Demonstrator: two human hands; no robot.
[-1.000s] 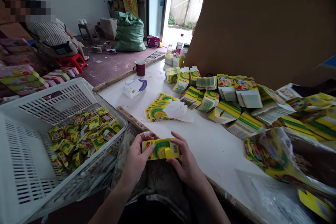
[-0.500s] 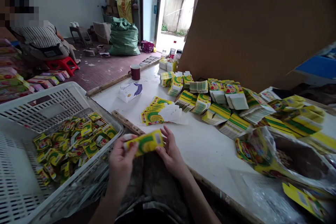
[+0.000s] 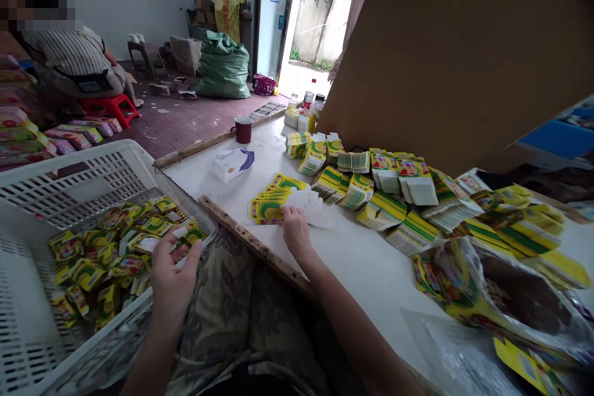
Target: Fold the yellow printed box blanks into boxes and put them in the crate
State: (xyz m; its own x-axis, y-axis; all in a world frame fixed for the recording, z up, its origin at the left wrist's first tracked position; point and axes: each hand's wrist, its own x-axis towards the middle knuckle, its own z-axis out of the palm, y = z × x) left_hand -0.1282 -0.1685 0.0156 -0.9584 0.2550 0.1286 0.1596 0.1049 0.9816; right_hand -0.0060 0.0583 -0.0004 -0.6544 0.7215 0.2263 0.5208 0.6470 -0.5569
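My left hand (image 3: 175,269) is over the near right side of the white plastic crate (image 3: 125,151), thumb and fingers apart, with nothing visible between them. Below it lies a loose pile of small yellow-green boxes (image 3: 95,275). On the white table, my right hand (image 3: 297,232) has its fingers pressed together at the front of a fanned stack of flat yellow cartons (image 3: 266,207) with white flaps. Its fingertips grip the edge of a carton there; how many they hold is hidden.
More bundles of flattened cartons (image 3: 378,207) line the table's back. An open foil bag (image 3: 459,272) stands at the right. A tissue pack (image 3: 233,164) and a maroon mug (image 3: 242,130) are at the far left. A wooden strip (image 3: 250,241) edges the table. Another person (image 3: 69,55) sits beyond the crate.
The yellow box held between both hands has left them. My left hand has moved left over the crate and spread its fingers. My right hand has reached up to the fanned cartons.
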